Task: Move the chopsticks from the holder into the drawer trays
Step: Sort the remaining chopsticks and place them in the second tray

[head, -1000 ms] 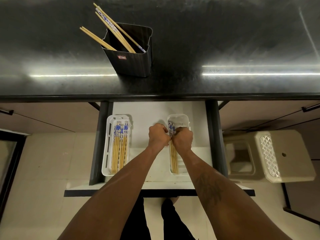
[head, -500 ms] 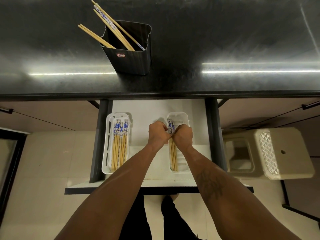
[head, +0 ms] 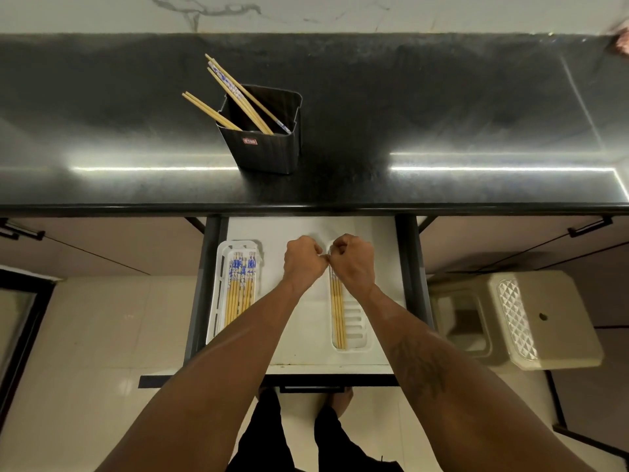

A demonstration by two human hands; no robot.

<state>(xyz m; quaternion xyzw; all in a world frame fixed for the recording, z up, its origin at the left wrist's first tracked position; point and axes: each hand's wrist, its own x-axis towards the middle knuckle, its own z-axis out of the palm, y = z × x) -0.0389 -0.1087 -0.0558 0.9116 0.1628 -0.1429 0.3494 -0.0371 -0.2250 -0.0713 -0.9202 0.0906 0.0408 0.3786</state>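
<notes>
The open drawer (head: 306,328) sits pulled out toward the person, with a pale stool (head: 544,318) on the floor to its right. At the drawer's right side lies the right tray (head: 357,332), with a few plain-ended chopsticks (head: 337,315) lying lengthwise along its left edge. At the drawer's left side the left tray (head: 218,301) holds a fuller row of blue-patterned chopsticks (head: 240,287). Over the far end of the right tray the left hand (head: 303,264) and right hand (head: 354,262) meet, knuckles touching, fingers curled under; I cannot tell whether they pinch the sticks. Beyond the drawer, on the black bench (head: 442,114), the dark holder (head: 265,151) keeps several leaning chopsticks (head: 238,93), tilted left
</notes>
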